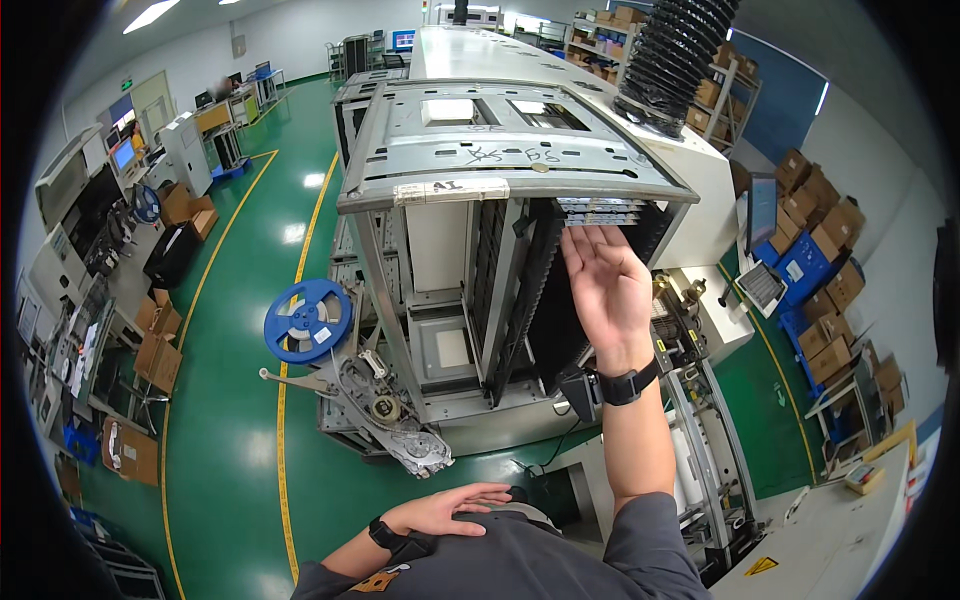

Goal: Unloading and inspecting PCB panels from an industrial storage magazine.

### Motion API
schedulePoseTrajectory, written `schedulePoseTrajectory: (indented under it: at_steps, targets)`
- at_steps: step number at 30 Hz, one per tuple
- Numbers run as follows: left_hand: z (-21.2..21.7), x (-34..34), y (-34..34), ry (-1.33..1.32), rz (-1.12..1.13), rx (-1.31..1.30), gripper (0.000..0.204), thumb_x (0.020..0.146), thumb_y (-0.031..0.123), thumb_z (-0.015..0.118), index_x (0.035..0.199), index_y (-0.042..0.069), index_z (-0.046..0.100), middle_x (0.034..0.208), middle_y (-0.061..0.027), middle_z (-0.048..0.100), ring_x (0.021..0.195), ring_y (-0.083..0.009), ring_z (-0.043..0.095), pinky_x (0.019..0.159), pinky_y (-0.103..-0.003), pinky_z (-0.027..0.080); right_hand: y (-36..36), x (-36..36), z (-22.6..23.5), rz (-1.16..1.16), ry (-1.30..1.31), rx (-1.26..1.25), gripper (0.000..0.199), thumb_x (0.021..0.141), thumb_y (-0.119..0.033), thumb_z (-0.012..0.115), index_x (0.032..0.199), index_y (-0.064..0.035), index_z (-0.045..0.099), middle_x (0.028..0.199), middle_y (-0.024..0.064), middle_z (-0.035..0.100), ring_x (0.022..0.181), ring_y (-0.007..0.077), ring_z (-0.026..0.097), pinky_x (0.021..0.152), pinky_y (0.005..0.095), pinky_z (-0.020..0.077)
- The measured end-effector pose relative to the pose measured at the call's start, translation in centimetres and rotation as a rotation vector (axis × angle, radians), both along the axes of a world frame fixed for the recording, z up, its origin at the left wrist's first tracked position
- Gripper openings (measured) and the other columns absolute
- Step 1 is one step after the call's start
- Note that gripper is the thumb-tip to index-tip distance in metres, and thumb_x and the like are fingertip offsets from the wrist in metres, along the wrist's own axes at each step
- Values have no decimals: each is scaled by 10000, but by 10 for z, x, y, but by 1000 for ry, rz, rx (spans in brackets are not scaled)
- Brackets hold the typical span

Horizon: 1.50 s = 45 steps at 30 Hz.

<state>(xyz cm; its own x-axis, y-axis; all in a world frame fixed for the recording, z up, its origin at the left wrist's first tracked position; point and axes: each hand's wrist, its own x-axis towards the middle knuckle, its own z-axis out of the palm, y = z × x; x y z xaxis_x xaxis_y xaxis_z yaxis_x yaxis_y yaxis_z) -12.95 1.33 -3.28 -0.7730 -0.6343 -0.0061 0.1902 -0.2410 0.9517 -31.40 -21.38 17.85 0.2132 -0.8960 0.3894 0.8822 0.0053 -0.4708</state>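
- The right hand (608,285) is raised, open and flat, palm turned toward the camera, fingers together and pointing up; it grasps nothing. Its fingertips reach just under the stack of thin circuit boards (600,211) that sit in the top slots of the magazine rack (500,190), so the hand is placed to meet the boards' near edges.
- The boards lie flat, one above another, each carried in the slotted black side walls (500,290) of the rack, which keeps them apart from one another.
- The left hand (445,508) rests low and near, fingers loosely spread against the person's own grey clothing; it is released and holds nothing.
- A black wristband (628,384) sits on the right wrist, another on the left.
- To the left of the rack, a blue component reel (307,320) hangs upright on a feeder mechanism (385,415).
- Far right, cardboard boxes (830,240) are piled along the wall; the green floor (240,400) carries yellow lane lines.
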Motion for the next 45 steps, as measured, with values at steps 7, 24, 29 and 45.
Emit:
schedulePoseTrajectory:
  at_steps: [7, 24, 29, 45]
  targets:
    - [1, 2, -3, -13, -28, -17, 732, 846, 108, 648, 1445, 92, 227, 1437, -99, 341, 1323, -196, 336, 1079, -358, 296, 29, -5, 5, -49, -1, 21, 386, 865, -24, 407, 1237, 81, 405, 1309, 205, 428, 1270, 324, 382, 1137, 439, 243]
    - [6, -2, -15, -43, -77, -50, 743, 847, 135, 653, 1447, 89, 217, 1430, -113, 347, 1322, -205, 341, 1081, -370, 297, 78, -18, -4, -378, 284, -102, 612, 893, -161, 584, 1377, -5, 244, 1341, 192, 391, 1270, 276, 390, 1087, 411, 324]
    - [3, -8, -20, -44, -100, -46, 751, 845, 133, 658, 1444, 75, 209, 1437, -121, 334, 1328, -211, 329, 1092, -372, 285, 71, 9, -28, -1019, 483, -299, 996, 745, -142, 769, 1432, -102, 50, 1416, 196, 254, 1324, 300, 285, 1093, 422, 280]
    - [-8, 1, -7, -46, -30, 9, 740, 844, 99, 652, 1441, 67, 215, 1441, -119, 327, 1333, -215, 320, 1097, -371, 282, 30, 55, -14, -1462, 446, -428, 1205, 610, -81, 862, 1414, -161, -31, 1409, 182, 190, 1319, 307, 242, 1103, 443, 243]
